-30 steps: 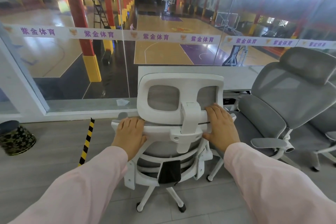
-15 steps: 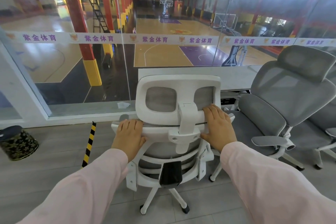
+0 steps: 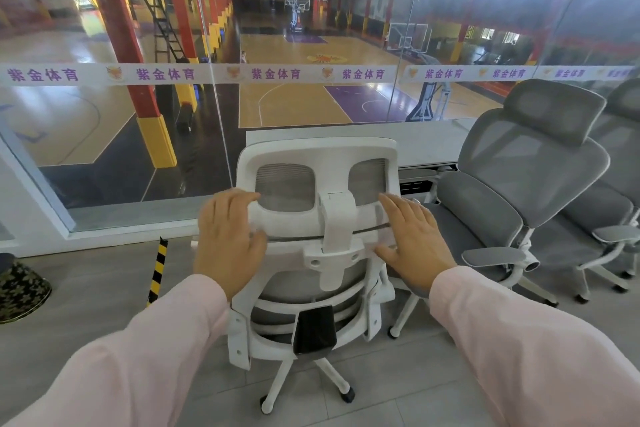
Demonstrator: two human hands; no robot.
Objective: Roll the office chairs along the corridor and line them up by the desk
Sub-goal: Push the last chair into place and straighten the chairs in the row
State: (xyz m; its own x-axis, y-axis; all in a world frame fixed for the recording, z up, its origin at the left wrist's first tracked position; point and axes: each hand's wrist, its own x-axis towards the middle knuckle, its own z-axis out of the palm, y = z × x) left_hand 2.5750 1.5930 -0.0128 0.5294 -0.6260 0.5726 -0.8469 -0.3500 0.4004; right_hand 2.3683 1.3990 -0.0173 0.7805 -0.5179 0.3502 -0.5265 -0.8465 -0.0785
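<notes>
A white-framed office chair [image 3: 318, 211] with grey mesh stands right in front of me, its back to me, facing the white desk [image 3: 426, 146] by the glass wall. My left hand [image 3: 228, 239] hovers at the left of the headrest with fingers spread, slightly blurred. My right hand [image 3: 412, 243] lies flat against the top of the backrest on the right, fingers straight, not curled around it. A grey office chair [image 3: 519, 177] is parked at the desk just to the right, and a second grey chair [image 3: 616, 191] stands beyond it at the frame edge.
A glass wall [image 3: 138, 114] with a printed white band closes off the front, with a basketball hall behind it. A yellow-and-black striped post [image 3: 157, 270] stands left of the chair. A camouflage-patterned bin [image 3: 20, 288] sits at the far left on the grey floor.
The white chair has come slightly nearer the desk. My left hand has risen off the backrest top toward the headrest corner and opened its fingers; my right hand stays flat in much the same place.
</notes>
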